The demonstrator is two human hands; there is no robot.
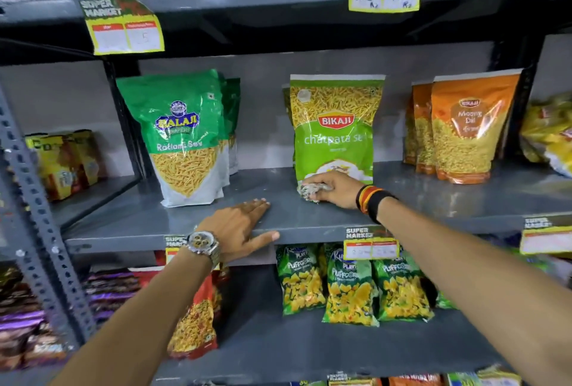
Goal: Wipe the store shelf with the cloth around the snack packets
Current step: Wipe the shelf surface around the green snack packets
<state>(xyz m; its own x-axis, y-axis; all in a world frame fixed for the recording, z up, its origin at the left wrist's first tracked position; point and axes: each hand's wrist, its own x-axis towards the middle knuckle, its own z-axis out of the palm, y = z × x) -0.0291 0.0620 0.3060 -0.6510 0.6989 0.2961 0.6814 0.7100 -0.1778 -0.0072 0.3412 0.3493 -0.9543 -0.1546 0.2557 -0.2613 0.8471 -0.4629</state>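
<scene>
I took the Chatpata Sev packet (335,128) as my landmark; it stood upright on the grey shelf (433,196), towards the back. My right hand (332,189) lay on the shelf directly in front of that packet's base, fingers curled tightly round a bunched grey cloth (309,191), which pressed onto the surface just short of the packet, possibly touching it; I could not tell. I judged the cloth was balled so that it would fit the narrow strip before the packet without knocking it over.

My left hand (244,224) rested flat on the shelf's front edge, to the left of and nearer me than the landmark, fingers stretched out and holding nothing, thumb hooked below the lip. I read this as a brace for the reach.

The Ratlami Sev packet (182,141) stood well to the left of the landmark, the orange Moong Dal packets (464,128) well to its right. The bare shelf between them appeared reachable without shifting stock.
</scene>
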